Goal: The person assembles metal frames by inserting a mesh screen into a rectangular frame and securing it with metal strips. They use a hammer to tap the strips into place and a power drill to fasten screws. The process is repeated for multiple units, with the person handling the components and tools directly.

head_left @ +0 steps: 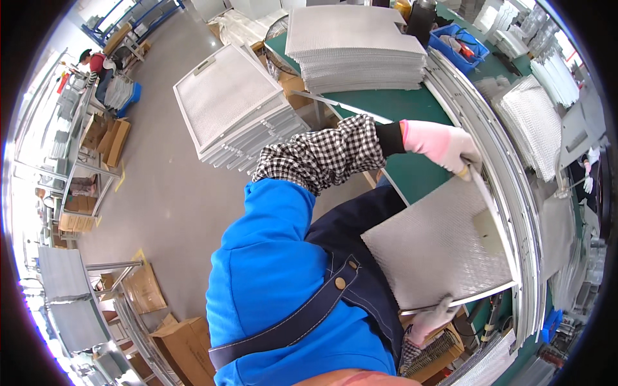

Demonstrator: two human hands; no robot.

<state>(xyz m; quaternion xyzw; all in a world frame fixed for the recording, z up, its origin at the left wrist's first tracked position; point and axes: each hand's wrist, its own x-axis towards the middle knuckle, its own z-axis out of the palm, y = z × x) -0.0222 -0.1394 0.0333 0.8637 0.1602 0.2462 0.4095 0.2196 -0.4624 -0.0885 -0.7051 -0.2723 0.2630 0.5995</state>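
Note:
A silvery mesh filter panel [431,251] with a thin metal frame edge lies tilted in front of my dark apron, beside a green table [412,174]. My left hand [444,145], in a pink glove below a checked sleeve, grips the panel's far corner. At the lower edge of the view, my right hand [438,315], also gloved, holds the panel's near corner. A pale rectangular patch shows on the mesh near the frame edge.
A stack of mesh sheets [354,45] sits on the green table. A pile of framed filters [232,109] stands to the left over the grey floor. Long metal rails [508,193], a blue bin [457,45], cardboard boxes [187,347] and another person [96,64] far left.

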